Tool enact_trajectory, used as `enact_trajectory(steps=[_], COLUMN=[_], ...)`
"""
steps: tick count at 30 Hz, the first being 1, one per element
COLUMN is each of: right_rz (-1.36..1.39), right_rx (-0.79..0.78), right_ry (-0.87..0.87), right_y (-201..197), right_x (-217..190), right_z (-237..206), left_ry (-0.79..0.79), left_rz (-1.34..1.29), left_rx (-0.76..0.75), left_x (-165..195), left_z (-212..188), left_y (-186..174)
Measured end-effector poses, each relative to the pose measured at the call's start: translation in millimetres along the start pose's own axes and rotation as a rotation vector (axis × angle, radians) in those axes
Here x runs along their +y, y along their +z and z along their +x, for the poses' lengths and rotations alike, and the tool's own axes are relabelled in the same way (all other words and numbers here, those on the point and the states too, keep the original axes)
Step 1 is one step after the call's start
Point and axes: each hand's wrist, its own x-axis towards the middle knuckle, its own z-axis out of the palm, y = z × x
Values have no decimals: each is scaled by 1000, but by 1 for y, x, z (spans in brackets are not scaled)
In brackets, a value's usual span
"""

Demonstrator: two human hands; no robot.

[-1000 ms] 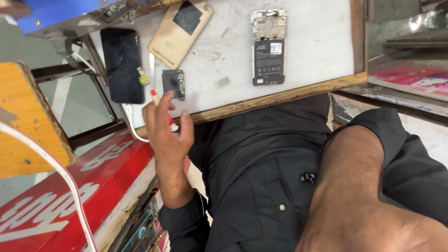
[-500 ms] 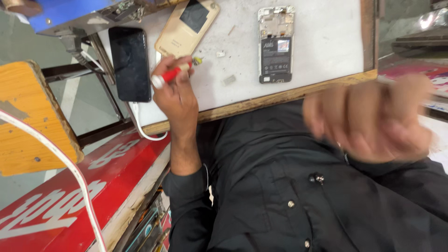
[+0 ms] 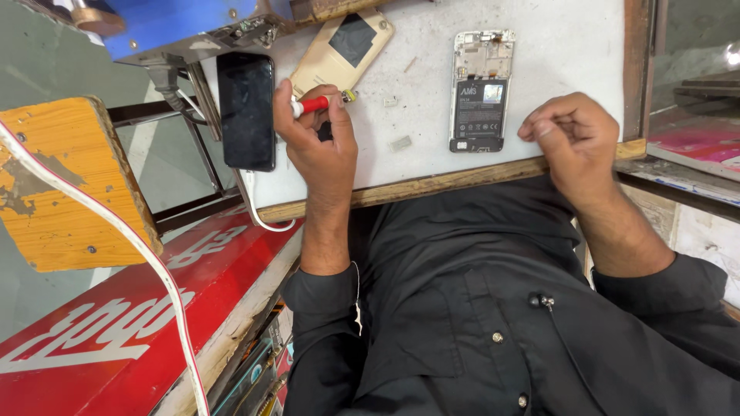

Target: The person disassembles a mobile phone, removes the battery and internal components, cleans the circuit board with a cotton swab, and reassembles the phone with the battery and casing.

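Left hand (image 3: 320,142) fingers pinching red-handled screwdriver (image 3: 317,103), long axis level, tip pointing toward opened phone (image 3: 479,91), right hand (image 3: 574,139) loosely curled, empty, beside that phone.

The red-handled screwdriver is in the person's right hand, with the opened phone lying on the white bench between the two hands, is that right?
Not quite: the head view shows the red-handled screwdriver in the left hand, not the right hand. The opened phone does lie on the white bench between them.
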Motion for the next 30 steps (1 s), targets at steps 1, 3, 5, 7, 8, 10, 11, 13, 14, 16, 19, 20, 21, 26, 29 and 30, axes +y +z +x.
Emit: enact_trajectory(steps=[1, 3, 5, 7, 8, 10, 11, 13, 14, 16, 19, 20, 21, 26, 29, 30], right_rz=[-9, -17, -44, -86, -180, -364, -422, -537, -548, -576, -567, -575, -581, -585, -585, -578], right_rx=[-15, -33, -49, -60, -67, -74, -62, -41, -38, -41, -37, -44, -50, -54, -44, -51], right_ry=[32, 30, 23, 7, -19, -75, -92, -124, -131, -139, -133, -139, -144, -143, -135, -135], right_y=[2, 6, 10, 15, 17, 23, 26, 32, 35, 37, 37, 37, 37, 38, 38, 38], right_x=[-3, -9, -17, -23, -26, -31, -33, -38, -39, -43, -45, -45, -44, -42, -44, -45], right_z=[0, 3, 6, 8, 10, 13, 14, 14, 15, 15, 16, 16, 16, 15, 15, 16], left_ry=[3, -3, -16, -32, -35, -35, -46, -71, -31, 40, 6, -10, -26, -40, -48, -34], left_rz=[13, -33, -95, -170, -172, -178, -198, -237, -204, -142, -110, -101, -92, -107, -140, -138], left_rx=[8, 26, 34, 31, 31, 26, 21, 10, 16, 29, 71, 80, 87, 110, 121, 128], left_x=[-1, -3, -5, -6, -5, -2, 1, 8, 11, 14, 12, 10, 8, 10, 18, 21], left_z=[-1, -3, -5, -7, -8, -10, -12, -16, -17, -18, -16, -15, -14, -12, -8, -7], left_y=[1, 3, 3, 2, 2, 2, 4, 9, 11, 14, 10, 8, 5, -4, -11, -15])
